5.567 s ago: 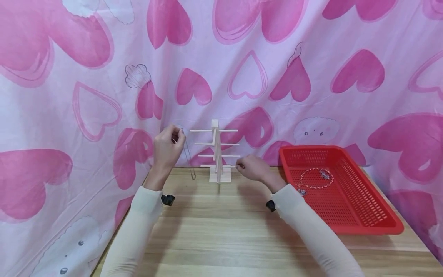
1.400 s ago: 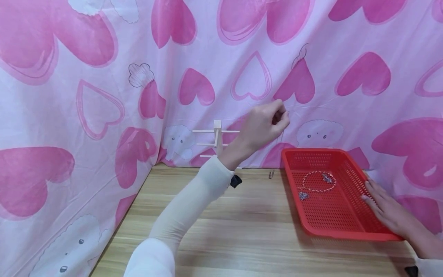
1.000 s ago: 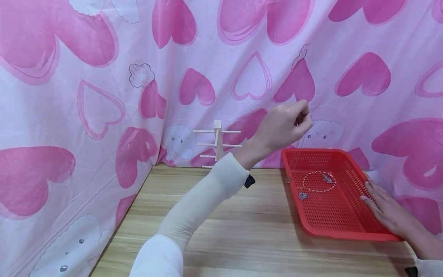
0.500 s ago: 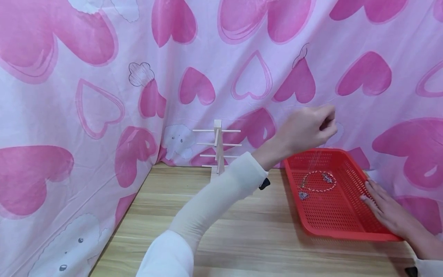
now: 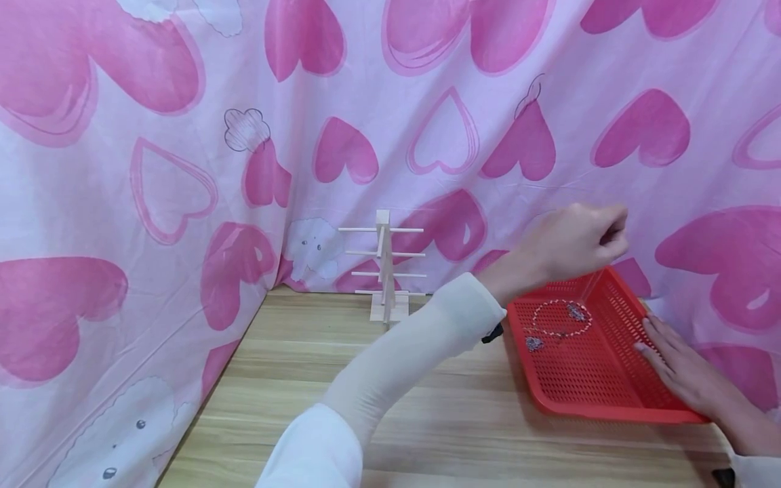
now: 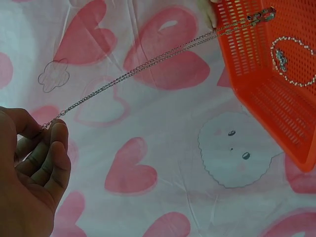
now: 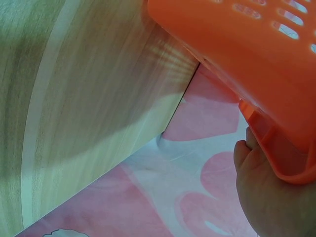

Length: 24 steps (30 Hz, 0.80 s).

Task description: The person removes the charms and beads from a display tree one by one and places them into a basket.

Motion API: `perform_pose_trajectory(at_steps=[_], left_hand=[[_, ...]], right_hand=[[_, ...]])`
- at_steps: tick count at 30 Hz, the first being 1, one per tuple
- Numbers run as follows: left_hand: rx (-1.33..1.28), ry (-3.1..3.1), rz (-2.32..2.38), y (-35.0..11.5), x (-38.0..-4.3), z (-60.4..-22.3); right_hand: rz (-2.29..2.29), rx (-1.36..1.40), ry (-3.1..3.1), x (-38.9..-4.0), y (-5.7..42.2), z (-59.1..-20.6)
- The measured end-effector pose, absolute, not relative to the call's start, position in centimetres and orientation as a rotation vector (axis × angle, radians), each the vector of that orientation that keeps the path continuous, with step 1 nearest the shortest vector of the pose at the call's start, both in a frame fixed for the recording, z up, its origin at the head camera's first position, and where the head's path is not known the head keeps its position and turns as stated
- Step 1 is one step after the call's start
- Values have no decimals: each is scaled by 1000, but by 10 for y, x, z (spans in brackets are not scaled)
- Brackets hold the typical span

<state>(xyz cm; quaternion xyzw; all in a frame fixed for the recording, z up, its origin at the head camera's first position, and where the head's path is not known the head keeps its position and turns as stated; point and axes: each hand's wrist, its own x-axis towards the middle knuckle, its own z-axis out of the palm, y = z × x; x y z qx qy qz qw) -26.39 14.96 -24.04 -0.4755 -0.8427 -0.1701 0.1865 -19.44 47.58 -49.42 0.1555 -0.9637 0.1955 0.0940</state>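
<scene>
In the left wrist view, my left hand pinches the end of a thin chain necklace between thumb and finger. The doubled chain hangs taut, and its linked metal pendant dangles over the inside of the red plastic basket. The head view has that left hand high over the basket's back edge, which it partly hides. Straight fingers of my right hand rest along the basket's right rim. Inside the basket lie a ring of pale beads and two small silvery clusters, one a silvery heap.
A pale wooden stand with several horizontal pegs stands at the back of the wood-grain table, left of the basket. Heart-printed pink cloth hangs close behind and on both sides.
My left hand has carried the necklace from left of the stand rightward to over the basket. My right hand has gone from beside the stand to the basket's right rim, staying there lately.
</scene>
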Motion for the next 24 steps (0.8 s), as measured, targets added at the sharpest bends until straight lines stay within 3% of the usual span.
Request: perform_pose_trajectory(at_steps=[24], left_hand=[[-1367,-2681,-338,211,-261,-288]], right_hand=[[608,461,-2858,-195,478,-496]])
